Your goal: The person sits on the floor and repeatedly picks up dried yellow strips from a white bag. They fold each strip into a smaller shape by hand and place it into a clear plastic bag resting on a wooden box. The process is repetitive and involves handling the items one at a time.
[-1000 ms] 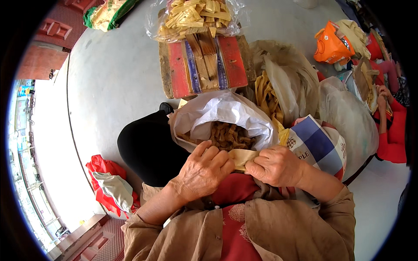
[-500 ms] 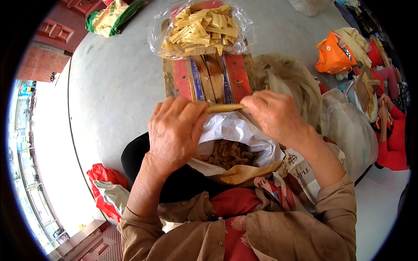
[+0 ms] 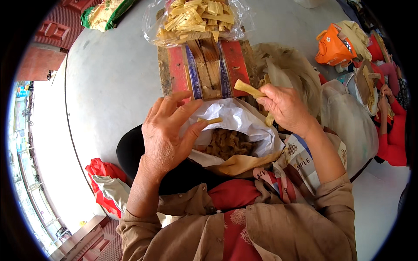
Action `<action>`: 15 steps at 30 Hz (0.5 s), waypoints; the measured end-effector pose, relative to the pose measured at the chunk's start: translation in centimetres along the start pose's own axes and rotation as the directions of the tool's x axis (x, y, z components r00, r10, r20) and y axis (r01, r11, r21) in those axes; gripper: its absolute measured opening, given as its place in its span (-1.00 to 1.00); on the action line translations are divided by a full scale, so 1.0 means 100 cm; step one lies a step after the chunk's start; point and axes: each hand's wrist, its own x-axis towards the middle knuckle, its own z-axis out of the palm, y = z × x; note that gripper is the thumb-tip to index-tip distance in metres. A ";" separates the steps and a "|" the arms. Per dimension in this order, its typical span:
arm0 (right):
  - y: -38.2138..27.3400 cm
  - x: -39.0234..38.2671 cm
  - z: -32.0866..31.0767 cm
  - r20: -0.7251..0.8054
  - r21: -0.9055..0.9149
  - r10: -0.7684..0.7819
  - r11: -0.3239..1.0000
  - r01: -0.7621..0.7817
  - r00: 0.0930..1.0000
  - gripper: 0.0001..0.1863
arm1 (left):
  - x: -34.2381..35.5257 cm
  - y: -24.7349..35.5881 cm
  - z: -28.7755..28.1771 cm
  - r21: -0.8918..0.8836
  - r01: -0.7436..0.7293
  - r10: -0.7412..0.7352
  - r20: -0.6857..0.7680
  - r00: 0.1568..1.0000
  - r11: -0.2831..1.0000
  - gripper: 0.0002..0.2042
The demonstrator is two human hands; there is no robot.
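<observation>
My left hand (image 3: 167, 130) is over the white woven sack (image 3: 235, 113), fingers spread. A short pale yellow piece (image 3: 214, 120) is by its thumb tip; I cannot tell whether it touches. My right hand (image 3: 283, 106) pinches a pale yellow dried strip (image 3: 244, 87) above the sack's right side. Darker brown pieces (image 3: 228, 141) lie inside the sack. Beyond it stands a worn red wooden board (image 3: 175, 69) with blue bands and a grooved middle. A clear plastic bag heaped with yellow strips (image 3: 198, 19) rests at its far end.
Plastic bags (image 3: 344, 122) crowd my right. A co-worker in red (image 3: 392, 135) works at the far right, near an orange bag (image 3: 335, 45). A red bundle (image 3: 106, 182) lies at lower left, a green-edged sack (image 3: 104, 15) at upper left on the grey floor (image 3: 100, 74).
My hands rose together with a strip stretched between them, then moved apart. The left fingers have opened; the right hand moved rightward, still holding a strip.
</observation>
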 end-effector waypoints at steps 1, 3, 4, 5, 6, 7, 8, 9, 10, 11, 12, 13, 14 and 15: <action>-0.007 -0.003 0.003 0.004 -0.038 -0.138 0.990 0.138 0.990 -0.88 | -0.010 0.004 0.006 -0.104 0.051 -0.057 -0.053 0.997 0.993 -0.76; -0.021 -0.014 0.013 0.010 -0.196 -0.319 0.929 0.315 0.948 -0.80 | -0.028 0.008 0.021 -0.315 0.130 -0.182 -0.141 0.973 0.940 -0.75; -0.033 -0.014 0.015 0.028 -0.292 -0.393 0.876 0.383 0.919 -0.77 | -0.032 0.019 0.019 -0.436 0.263 -0.256 0.075 0.964 0.861 -0.68; -0.044 -0.014 0.018 0.054 -0.384 -0.461 0.809 0.445 0.886 -0.75 | -0.036 0.030 0.026 -0.642 0.475 -0.365 0.308 0.879 0.602 -0.61; -0.048 -0.013 0.025 0.038 -0.389 -0.530 0.773 0.501 0.847 -0.73 | -0.040 0.030 0.027 -0.704 0.608 -0.305 0.527 0.794 0.366 -0.60; -0.052 -0.013 0.032 0.023 -0.397 -0.596 0.732 0.554 0.803 -0.72 | -0.045 0.028 0.029 -0.678 0.726 -0.181 0.704 0.687 0.115 -0.58; -0.059 -0.014 0.034 -0.001 -0.380 -0.618 0.727 0.572 0.786 -0.73 | -0.052 0.035 0.034 -0.684 0.729 -0.195 0.718 0.668 -0.018 -0.62; -0.058 -0.016 0.033 -0.016 -0.341 -0.583 0.767 0.544 0.812 -0.72 | -0.057 0.037 0.031 -0.716 0.694 -0.181 0.694 0.697 -0.070 -0.63; -0.055 -0.018 0.031 -0.029 -0.302 -0.547 0.803 0.514 0.837 -0.72 | -0.061 0.039 0.026 -0.744 0.656 -0.169 0.667 0.725 -0.123 -0.64; -0.050 -0.021 0.029 -0.040 -0.261 -0.509 0.836 0.483 0.860 -0.71 | -0.064 0.041 0.021 -0.768 0.615 -0.160 0.639 0.752 -0.176 -0.65; -0.042 -0.025 0.027 -0.048 -0.161 -0.417 0.900 0.405 0.908 -0.79 | -0.066 0.046 0.013 -0.817 0.503 -0.140 0.554 0.821 -0.283 -0.68; -0.039 -0.031 0.027 -0.054 -0.072 -0.355 0.933 0.351 0.933 -0.81 | -0.069 0.046 0.006 -0.816 0.409 -0.115 0.491 0.864 -0.408 -0.69; -0.036 -0.036 0.027 -0.054 0.017 -0.292 0.956 0.294 0.955 -0.83 | -0.066 0.050 0.006 -0.871 0.337 -0.108 0.396 0.912 -0.357 -0.69; -0.037 -0.038 0.028 -0.046 0.109 -0.233 0.965 0.236 0.971 -0.84 | -0.064 0.052 0.006 -0.918 0.255 -0.099 0.296 0.950 -0.305 -0.69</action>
